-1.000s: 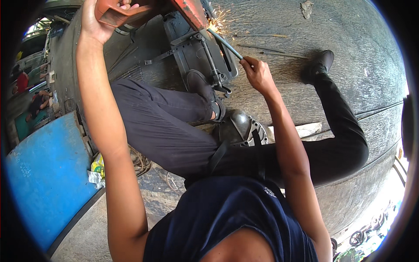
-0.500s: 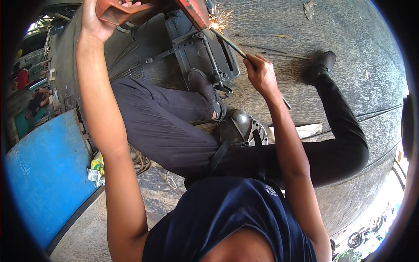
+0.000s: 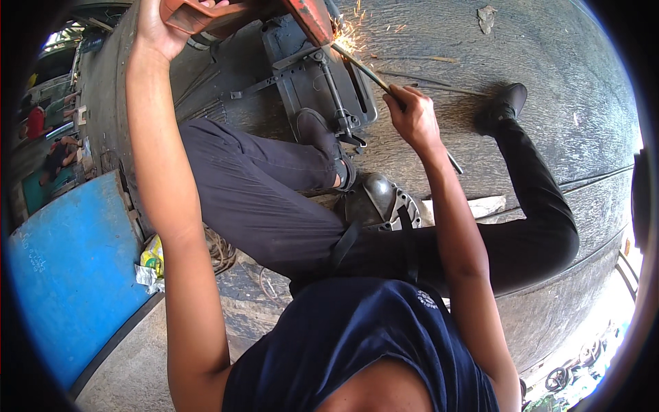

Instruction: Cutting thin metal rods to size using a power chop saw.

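At the top left my left hand (image 3: 159, 33) is closed around the orange-red handle (image 3: 191, 18) of what looks like a cut-off saw, partly outside the picture. The saw's orange-red guard (image 3: 307, 19) slants down above a dark metal base (image 3: 281, 51) with a clamp screw (image 3: 331, 86). My right hand (image 3: 416, 121) grips a thin metal rod (image 3: 364, 67) whose far end meets the guard's lower edge. Sparks (image 3: 350, 36) fly from that contact; the wheel is hidden. The rod's other end sticks out beside my right forearm.
Between my legs lies a rounded metal housing (image 3: 376, 199). Loose thin rods (image 3: 439, 84) lie on the floor beyond my right hand. A blue panel (image 3: 75, 268) stands at the left, with a yellow packet (image 3: 152, 257) and coiled cord (image 3: 221, 253) nearby. Other people (image 3: 62, 154) are far left.
My left hand and the saw's handle have shifted slightly right. The rod and my right hand have moved a little right and down. The sparks have changed shape.
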Tool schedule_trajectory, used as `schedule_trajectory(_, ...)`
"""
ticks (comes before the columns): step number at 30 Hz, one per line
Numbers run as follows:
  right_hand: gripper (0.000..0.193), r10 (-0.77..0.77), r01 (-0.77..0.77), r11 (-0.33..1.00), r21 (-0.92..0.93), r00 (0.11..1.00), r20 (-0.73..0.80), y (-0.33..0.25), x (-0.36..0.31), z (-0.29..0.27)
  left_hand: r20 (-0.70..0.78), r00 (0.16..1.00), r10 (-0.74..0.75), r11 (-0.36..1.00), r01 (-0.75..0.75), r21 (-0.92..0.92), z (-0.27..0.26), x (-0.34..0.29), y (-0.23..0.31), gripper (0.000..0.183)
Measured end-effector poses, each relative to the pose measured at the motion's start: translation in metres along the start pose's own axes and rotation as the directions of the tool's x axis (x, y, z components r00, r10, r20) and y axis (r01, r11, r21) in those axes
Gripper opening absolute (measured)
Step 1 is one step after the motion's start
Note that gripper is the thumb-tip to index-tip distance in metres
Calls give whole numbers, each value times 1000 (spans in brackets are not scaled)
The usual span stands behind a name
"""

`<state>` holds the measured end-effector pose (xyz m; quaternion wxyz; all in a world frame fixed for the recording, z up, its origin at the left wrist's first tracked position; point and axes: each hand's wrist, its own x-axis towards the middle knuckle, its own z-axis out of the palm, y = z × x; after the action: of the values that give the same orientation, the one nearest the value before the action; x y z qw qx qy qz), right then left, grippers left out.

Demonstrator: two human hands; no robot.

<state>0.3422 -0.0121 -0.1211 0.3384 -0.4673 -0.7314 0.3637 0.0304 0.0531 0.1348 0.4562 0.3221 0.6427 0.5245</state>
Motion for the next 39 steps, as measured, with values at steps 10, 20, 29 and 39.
schedule_trajectory(10, 32, 213, -236, 965, 110, 959, 189, -18, 1, -20, -24, 1000, -12, 1000, 12, 3, -3, 2, 0, 47)
schedule_trajectory(20, 36, 317, -382, 902, 202, 903, 291, 2, 2, -13, 80, 997, -17, 1000, 18, -5, -9, 8, 1, 47)
schedule_trajectory(29, 25, 181, -192, 970, 152, 980, 83, 6, 4, -2, -7, 1000, 29, 999, -29, 25, 2, -3, -4, 49)
schedule_trajectory(39, 24, 160, -177, 978, 109, 975, 151, -3, 7, -11, -18, 999, -35, 999, 35, 28, -3, 1, 2, 49)
